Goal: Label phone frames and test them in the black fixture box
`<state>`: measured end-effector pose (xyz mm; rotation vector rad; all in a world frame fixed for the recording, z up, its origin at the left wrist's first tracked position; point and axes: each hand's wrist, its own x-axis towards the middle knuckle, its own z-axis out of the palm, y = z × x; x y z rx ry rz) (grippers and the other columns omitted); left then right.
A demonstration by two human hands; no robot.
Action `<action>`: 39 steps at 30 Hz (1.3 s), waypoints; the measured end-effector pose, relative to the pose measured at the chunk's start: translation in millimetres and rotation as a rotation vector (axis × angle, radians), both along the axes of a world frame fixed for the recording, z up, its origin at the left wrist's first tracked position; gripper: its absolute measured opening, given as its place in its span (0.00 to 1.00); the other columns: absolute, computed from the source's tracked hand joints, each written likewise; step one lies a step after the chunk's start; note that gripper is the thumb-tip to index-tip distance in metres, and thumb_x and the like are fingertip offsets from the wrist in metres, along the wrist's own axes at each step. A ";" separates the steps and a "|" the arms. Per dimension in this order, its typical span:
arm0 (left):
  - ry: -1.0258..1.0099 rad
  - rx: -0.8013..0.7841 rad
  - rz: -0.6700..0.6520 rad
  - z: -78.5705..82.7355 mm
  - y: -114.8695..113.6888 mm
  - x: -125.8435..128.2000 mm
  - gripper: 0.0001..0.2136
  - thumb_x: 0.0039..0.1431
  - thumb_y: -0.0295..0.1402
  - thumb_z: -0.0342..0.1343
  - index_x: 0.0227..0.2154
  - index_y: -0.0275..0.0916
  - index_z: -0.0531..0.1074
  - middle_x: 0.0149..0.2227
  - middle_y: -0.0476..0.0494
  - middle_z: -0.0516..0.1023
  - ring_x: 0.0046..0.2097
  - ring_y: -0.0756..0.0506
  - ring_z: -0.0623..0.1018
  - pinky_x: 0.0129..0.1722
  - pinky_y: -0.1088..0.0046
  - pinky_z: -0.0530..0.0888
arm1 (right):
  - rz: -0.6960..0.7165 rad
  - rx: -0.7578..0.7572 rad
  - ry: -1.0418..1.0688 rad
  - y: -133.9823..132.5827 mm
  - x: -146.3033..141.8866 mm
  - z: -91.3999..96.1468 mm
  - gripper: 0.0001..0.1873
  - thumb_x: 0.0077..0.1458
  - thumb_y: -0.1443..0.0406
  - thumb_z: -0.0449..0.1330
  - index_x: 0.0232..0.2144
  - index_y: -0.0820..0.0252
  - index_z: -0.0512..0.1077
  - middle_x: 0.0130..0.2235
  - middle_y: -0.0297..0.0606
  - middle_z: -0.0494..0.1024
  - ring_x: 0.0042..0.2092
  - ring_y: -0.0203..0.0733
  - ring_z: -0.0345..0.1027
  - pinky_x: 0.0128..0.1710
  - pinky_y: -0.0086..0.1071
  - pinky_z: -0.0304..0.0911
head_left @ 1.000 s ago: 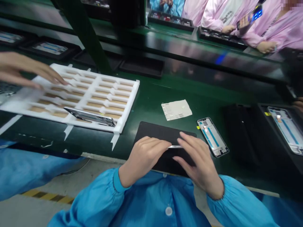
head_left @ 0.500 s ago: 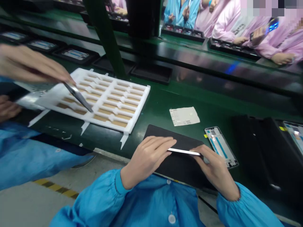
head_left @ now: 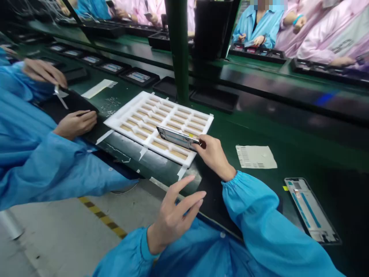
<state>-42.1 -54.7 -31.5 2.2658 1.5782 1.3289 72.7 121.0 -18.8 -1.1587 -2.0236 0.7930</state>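
My right hand point(head_left: 212, 154) grips one end of a phone frame point(head_left: 177, 137), which is tilted on its long edge over the front of a white slotted foam tray point(head_left: 190, 157). Whether the frame touches the tray I cannot tell. My left hand point(head_left: 175, 215) hangs in the air by the bench edge, fingers apart, with nothing in it. A black mat point(head_left: 213, 194) lies on the bench under my right forearm. Off to the right rests a second phone frame point(head_left: 311, 209) with blue strips and a yellow tab.
To the left a co-worker's hands point(head_left: 76, 124) work over a black mat, one with a small tool. A creased white label sheet point(head_left: 256, 157) lies right of the tray. Black trays point(head_left: 215, 99) line the back, beside a green post point(head_left: 179, 54). Other people sit across the bench.
My right hand has carried the phone frame leftward from the black mat to above the foam tray. My left hand has let go of it. The co-worker's hand has withdrawn from the tray.
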 end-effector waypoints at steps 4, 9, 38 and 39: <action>-0.008 -0.023 0.020 -3.9 0.2 -10.3 0.14 0.61 0.22 0.56 0.48 0.42 0.74 0.60 0.39 0.66 0.57 0.40 0.73 0.53 0.62 0.78 | 0.022 -0.023 -0.008 5.3 -15.2 -6.0 0.08 0.55 0.66 0.62 0.25 0.60 0.69 0.26 0.34 0.72 0.29 0.38 0.63 0.31 0.31 0.55; -0.017 -0.068 -0.014 -9.4 4.2 -14.0 0.14 0.62 0.23 0.56 0.47 0.43 0.74 0.61 0.39 0.65 0.59 0.39 0.72 0.54 0.60 0.78 | 0.070 -0.076 -0.011 10.9 -26.3 -19.9 0.06 0.55 0.64 0.64 0.30 0.60 0.72 0.29 0.33 0.75 0.30 0.36 0.66 0.32 0.29 0.58; 0.002 -0.349 -0.874 14.7 30.2 166.6 0.11 0.66 0.31 0.52 0.49 0.46 0.74 0.59 0.43 0.72 0.57 0.40 0.75 0.54 0.59 0.77 | -1.361 0.012 -0.326 -158.4 433.7 46.2 0.36 0.43 0.48 0.68 0.49 0.60 0.63 0.48 0.52 0.75 0.50 0.55 0.72 0.51 0.48 0.67; -0.068 -0.452 -0.895 15.8 31.0 175.9 0.13 0.66 0.32 0.53 0.52 0.48 0.71 0.59 0.43 0.72 0.56 0.41 0.75 0.54 0.59 0.77 | -1.341 0.060 -0.262 -163.6 421.0 47.9 0.36 0.44 0.48 0.68 0.49 0.59 0.62 0.49 0.51 0.75 0.50 0.53 0.72 0.52 0.46 0.67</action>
